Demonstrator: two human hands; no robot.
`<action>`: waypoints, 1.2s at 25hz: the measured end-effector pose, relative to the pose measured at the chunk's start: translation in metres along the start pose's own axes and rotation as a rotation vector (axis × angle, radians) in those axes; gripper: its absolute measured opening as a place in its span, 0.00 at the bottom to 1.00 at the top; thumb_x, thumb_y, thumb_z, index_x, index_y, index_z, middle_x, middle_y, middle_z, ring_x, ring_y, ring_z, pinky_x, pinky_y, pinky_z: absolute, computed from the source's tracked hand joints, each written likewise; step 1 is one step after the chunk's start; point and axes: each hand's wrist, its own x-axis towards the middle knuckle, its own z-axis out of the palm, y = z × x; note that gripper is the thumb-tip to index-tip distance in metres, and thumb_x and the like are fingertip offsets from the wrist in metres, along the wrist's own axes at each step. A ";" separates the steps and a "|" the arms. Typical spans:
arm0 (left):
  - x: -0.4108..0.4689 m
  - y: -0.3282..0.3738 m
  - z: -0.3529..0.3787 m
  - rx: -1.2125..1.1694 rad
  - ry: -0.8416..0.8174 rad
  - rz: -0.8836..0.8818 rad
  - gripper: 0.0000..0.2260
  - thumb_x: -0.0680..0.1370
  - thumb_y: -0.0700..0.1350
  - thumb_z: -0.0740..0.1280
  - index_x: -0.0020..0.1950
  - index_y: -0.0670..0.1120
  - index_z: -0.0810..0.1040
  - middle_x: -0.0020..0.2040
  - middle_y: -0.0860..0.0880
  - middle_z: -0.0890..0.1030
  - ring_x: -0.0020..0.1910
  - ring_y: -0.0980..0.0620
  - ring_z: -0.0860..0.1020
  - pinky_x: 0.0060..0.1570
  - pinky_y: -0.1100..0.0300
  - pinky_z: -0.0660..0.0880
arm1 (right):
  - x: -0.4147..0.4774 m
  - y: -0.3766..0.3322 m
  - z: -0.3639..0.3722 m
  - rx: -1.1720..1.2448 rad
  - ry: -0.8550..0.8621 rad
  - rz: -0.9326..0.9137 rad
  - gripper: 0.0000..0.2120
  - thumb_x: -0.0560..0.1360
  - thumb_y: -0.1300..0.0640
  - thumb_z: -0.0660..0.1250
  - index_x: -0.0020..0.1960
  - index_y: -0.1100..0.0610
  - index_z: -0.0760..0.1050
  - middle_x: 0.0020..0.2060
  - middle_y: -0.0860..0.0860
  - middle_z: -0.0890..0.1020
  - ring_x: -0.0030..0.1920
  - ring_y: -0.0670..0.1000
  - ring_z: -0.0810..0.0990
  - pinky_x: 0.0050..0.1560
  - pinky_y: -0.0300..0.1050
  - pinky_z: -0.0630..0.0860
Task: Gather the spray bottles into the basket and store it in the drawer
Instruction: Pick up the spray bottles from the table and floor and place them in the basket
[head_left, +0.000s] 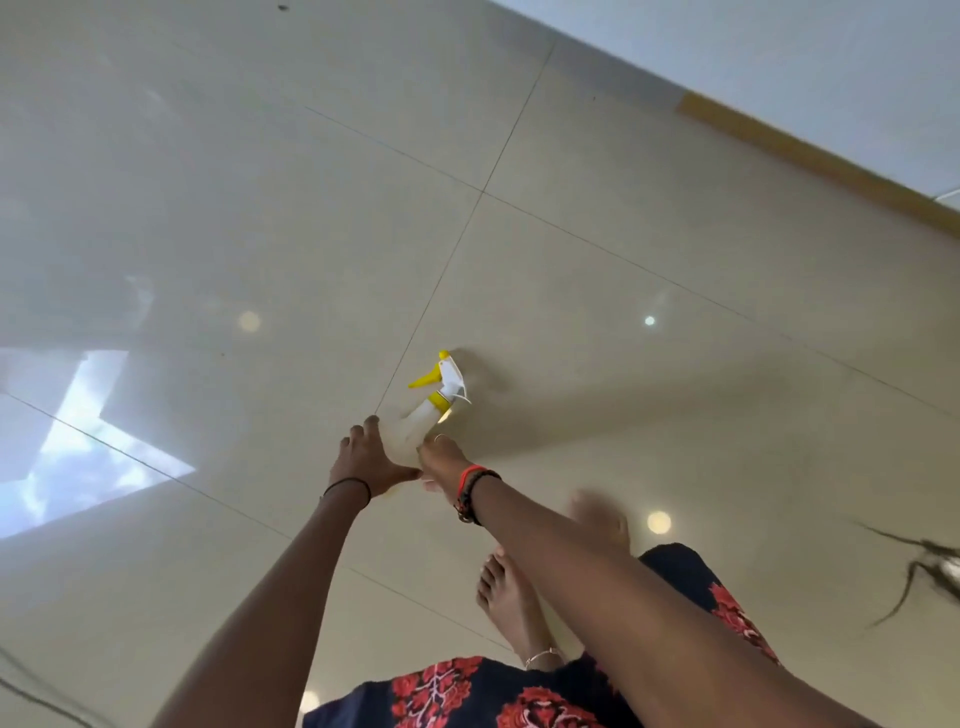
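Dark cloth with red flowers (467, 696) fills the lower edge of the frame, and a bare foot (511, 603) stands on the glossy tiled floor (260, 182) just above it. Both forearms reach up from there toward the middle of the frame, where a spray bottle (423, 421) lies on its side on the floor, its yellow and white trigger head (441, 376) pointing toward the upper right. The left hand (366, 460) is on the bottle's left flank with its fingers (363, 428) spread and the thumb stretched toward the other hand, seemingly to cradle the pale body and stop it rolling. The right hand (441, 460) comes in from the right against the bottle's lower part; its fingers are curled under and mostly hidden, so I cannot tell whether they have closed on the bottle. Two hands on one light bottle suggests a scooping pickup off the slippery tile. No basket or drawer shows anywhere in the frame, so the gathering looks barely begun.
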 end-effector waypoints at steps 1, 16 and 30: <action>-0.007 0.003 -0.004 -0.048 0.014 0.000 0.44 0.61 0.55 0.79 0.70 0.42 0.61 0.64 0.39 0.70 0.65 0.39 0.67 0.60 0.46 0.70 | -0.008 -0.003 -0.001 0.028 0.012 -0.004 0.20 0.77 0.60 0.53 0.68 0.59 0.68 0.62 0.58 0.76 0.51 0.55 0.75 0.64 0.55 0.74; -0.234 0.150 -0.208 -0.530 0.291 0.276 0.38 0.58 0.52 0.81 0.62 0.47 0.67 0.55 0.50 0.73 0.53 0.49 0.75 0.44 0.61 0.73 | -0.324 -0.134 -0.080 0.297 0.083 -0.310 0.13 0.78 0.55 0.53 0.57 0.53 0.72 0.49 0.51 0.76 0.44 0.50 0.74 0.47 0.43 0.71; -0.443 0.328 -0.265 -0.584 0.163 0.638 0.43 0.61 0.51 0.80 0.68 0.52 0.59 0.59 0.53 0.70 0.56 0.50 0.73 0.40 0.70 0.71 | -0.585 -0.115 -0.233 0.579 0.176 -0.550 0.10 0.77 0.54 0.60 0.54 0.55 0.77 0.44 0.50 0.80 0.46 0.50 0.78 0.45 0.39 0.76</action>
